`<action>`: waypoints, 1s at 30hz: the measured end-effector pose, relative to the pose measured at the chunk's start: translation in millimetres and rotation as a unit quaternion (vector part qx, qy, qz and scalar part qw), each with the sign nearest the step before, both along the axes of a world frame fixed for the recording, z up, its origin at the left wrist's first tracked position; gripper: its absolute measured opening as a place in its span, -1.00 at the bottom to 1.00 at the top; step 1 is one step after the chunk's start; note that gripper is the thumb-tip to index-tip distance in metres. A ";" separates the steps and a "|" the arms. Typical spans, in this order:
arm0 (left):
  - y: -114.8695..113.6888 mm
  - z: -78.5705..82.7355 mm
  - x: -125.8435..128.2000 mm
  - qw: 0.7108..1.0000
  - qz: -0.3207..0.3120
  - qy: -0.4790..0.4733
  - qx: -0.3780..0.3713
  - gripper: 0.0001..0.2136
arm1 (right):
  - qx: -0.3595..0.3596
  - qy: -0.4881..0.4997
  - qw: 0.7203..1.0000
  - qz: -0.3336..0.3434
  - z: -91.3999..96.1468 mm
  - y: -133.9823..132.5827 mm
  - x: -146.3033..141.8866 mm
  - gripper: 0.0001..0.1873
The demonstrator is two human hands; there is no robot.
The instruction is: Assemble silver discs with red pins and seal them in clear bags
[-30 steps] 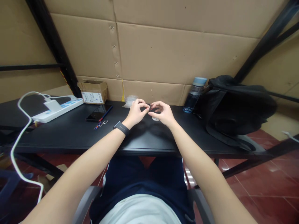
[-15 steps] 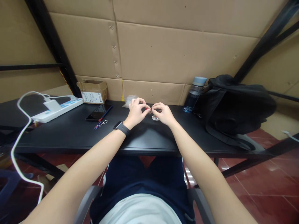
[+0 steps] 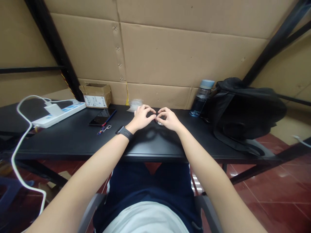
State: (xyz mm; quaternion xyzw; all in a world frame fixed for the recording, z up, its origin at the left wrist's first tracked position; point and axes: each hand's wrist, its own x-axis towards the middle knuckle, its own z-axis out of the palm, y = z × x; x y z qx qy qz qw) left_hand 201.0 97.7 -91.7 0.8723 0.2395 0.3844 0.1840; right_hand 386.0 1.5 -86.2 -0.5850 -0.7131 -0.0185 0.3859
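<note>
My left hand [image 3: 142,117] and my right hand [image 3: 168,118] meet over the middle of the black table [image 3: 73,139], fingertips pinched together between them. A tiny dark piece sits in that pinch, too small to name. Just under my right fingers a small clear round thing [image 3: 160,123] rests on the table. A dark watch [image 3: 123,132] is on my left wrist.
A phone [image 3: 100,117] with a pen beside it and a small keyring [image 3: 104,129] lie left of my hands. A power strip [image 3: 58,113] with a white cable, a cardboard box [image 3: 96,95], a crumpled clear bag [image 3: 135,104], a water bottle [image 3: 202,98] and a black backpack [image 3: 245,110] line the table.
Both hands have come down closer to the table and their fingertips have drawn tighter together over the clear round thing.
</note>
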 end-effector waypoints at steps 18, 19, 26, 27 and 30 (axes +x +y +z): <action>1.0 -6.1 -1.5 0.987 -0.038 0.158 -0.012 -0.73 | -0.035 -0.053 0.998 0.004 0.7 -1.7 3.9 -0.93; 0.9 -5.8 -1.8 0.986 -0.040 0.164 -0.015 -0.71 | -0.038 -0.063 0.997 0.003 0.1 -1.8 4.3 -0.93; 7.7 -10.1 -1.3 0.983 -0.037 0.181 0.007 -0.70 | -0.087 -0.097 0.991 -0.025 -5.8 -0.7 6.6 -0.93; 9.8 -11.9 -0.5 0.982 -0.039 0.184 0.008 -0.72 | -0.094 -0.101 0.990 -0.029 -6.4 -0.5 6.6 -0.93; 20.0 -18.8 1.2 0.984 -0.041 0.172 0.008 -0.80 | -0.102 -0.102 0.989 -0.033 -6.6 -0.4 7.0 -0.93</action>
